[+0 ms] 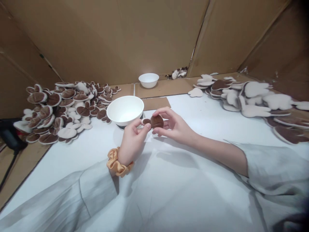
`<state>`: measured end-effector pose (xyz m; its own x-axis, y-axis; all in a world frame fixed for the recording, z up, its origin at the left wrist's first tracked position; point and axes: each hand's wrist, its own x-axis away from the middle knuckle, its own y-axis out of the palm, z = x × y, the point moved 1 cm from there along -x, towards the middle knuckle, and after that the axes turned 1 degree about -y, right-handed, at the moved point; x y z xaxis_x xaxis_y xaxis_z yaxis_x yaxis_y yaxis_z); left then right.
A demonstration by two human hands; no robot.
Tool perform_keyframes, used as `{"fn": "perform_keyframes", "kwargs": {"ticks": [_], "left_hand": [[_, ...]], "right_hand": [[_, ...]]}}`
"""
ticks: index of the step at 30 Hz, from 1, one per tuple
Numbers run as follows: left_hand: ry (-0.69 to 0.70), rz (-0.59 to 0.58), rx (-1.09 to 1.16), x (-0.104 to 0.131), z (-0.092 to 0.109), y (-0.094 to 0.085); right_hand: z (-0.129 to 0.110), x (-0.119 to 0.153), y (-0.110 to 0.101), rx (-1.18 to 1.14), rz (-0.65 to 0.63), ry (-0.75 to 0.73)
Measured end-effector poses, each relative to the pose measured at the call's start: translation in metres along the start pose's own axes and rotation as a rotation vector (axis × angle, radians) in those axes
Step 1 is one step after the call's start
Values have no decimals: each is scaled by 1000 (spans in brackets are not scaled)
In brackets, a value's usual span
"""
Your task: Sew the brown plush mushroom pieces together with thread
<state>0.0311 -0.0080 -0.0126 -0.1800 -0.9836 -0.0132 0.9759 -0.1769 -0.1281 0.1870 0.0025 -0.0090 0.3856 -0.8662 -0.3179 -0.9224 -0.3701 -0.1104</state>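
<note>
**A:** What are the hands doing?

**B:** Both meet at the middle of the white counter (72, 154). The left hand (131, 140) pinches the small lobe of a brown plush piece (154, 121) between thumb and fingertip; the right hand (172, 125) curls around its larger round part, fingers closed on it. The piece is held just above the counter, right beside a white bowl (125, 110).

**A:** How far along does the work look?

**B:** Hard to judge. A heap of small brown-and-cream pieces (62, 108) lies at the left, and a pile of larger cream and brown shapes (251, 96) at the right. I'd guess one is finished stock and one is waiting, but nothing shows which.

**A:** What can't you make out?

**B:** The near bowl's inside looks white; whether it holds anything I cannot tell. A second bowl (148, 80) sits farther back by the cardboard wall (120, 42), contents hidden. A few pieces (178, 73) peek through a gap in the cardboard. The right pile runs off the picture's edge.
</note>
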Motion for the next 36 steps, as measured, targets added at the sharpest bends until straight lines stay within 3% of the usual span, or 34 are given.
{"fn": "perform_keyframes", "kwargs": {"ticks": [3, 8, 16, 25, 29, 36], "left_hand": [[14, -44, -52, 0, 1, 2], [42, -117, -100, 2, 4, 1], [44, -79, -258, -2, 10, 6], [292, -136, -545, 3, 5, 24], [356, -140, -643, 0, 4, 23], [321, -135, -644, -7, 4, 20]], "right_hand": [[-1, 0, 2, -37, -60, 7], [-1, -1, 0, -106, 76, 43], [-1, -4, -4, -138, 204, 68], [-3, -4, -9, -100, 430, 82], [1, -4, -12, -112, 449, 79], [-4, -2, -14, -180, 360, 38]]}}
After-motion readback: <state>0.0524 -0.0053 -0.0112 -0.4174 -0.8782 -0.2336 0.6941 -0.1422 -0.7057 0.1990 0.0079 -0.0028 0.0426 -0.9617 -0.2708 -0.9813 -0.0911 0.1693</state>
